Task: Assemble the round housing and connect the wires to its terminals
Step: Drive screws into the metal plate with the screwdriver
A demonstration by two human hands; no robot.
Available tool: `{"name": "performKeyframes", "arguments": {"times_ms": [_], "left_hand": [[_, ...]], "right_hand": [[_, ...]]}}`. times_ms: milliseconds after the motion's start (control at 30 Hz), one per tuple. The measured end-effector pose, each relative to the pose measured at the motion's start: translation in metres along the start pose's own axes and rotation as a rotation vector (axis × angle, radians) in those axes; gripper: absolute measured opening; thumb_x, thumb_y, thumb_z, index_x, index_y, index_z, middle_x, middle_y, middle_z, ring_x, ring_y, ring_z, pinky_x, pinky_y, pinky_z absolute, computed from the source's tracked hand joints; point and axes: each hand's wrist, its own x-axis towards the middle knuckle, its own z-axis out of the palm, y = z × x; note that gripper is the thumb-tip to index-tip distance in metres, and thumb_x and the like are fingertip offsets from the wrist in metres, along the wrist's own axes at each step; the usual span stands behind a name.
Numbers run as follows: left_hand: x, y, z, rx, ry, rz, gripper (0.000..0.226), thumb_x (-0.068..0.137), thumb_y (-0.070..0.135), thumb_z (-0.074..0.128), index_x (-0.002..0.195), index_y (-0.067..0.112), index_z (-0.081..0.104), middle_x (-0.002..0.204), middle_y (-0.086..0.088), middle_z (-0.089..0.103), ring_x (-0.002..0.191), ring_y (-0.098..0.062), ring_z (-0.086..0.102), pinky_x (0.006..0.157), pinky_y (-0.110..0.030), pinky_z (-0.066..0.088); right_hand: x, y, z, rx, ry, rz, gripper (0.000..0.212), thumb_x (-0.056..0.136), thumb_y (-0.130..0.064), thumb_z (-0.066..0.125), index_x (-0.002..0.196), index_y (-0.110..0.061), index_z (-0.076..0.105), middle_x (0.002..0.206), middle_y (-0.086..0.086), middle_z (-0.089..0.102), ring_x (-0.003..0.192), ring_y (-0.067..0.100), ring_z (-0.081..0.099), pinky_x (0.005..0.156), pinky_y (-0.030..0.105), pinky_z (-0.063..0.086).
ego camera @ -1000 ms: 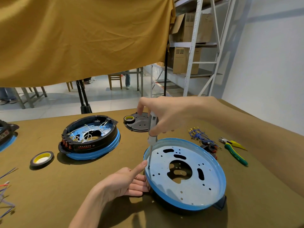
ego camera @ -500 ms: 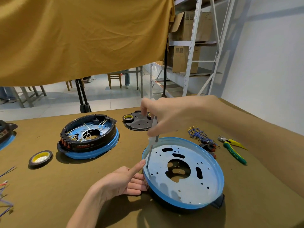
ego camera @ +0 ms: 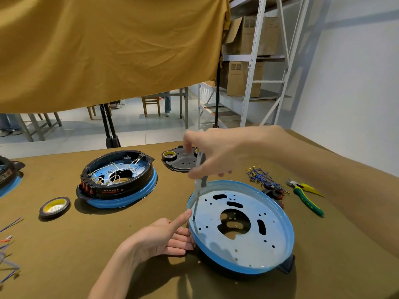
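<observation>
No readable text anywhere. Red markings on black side wall of wired housing [ego camera: 117,178]: too small to make out. Yellow lettering on green handle of pliers [ego camera: 307,200]: blurred, unreadable. Printed marks on cardboard boxes [ego camera: 244,78] on shelf rack: faint, not legible. Print on yellow core of tape roll [ego camera: 54,207]: unreadable. Red-and-white label on housing at left edge [ego camera: 5,176]: cut off, illegible.

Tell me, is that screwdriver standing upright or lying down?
Nearly upright: the right hand grips the screwdriver, tip down on the blue plate near its left rim.
</observation>
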Motion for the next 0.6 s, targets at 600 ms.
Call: {"name": "performKeyframes", "arguments": {"times_ms": [600], "left_hand": [[0.001, 0.0006, 0.0013, 0.008, 0.009, -0.008, 0.106, 0.047, 0.085, 0.067, 0.117, 0.005, 0.069, 0.103, -0.01, 0.08, 0.096, -0.02, 0.078, 0.08, -0.031, 0.062]], "right_hand": [[-0.008, 0.0005, -0.0067, 0.023, -0.049, -0.014, 0.04, 0.094, -0.028, 0.072, 0.121, -0.021, 0.044, 0.087, 0.003, 0.068, 0.053, 0.009, 0.063, 0.048, 0.019, 0.052]]}}
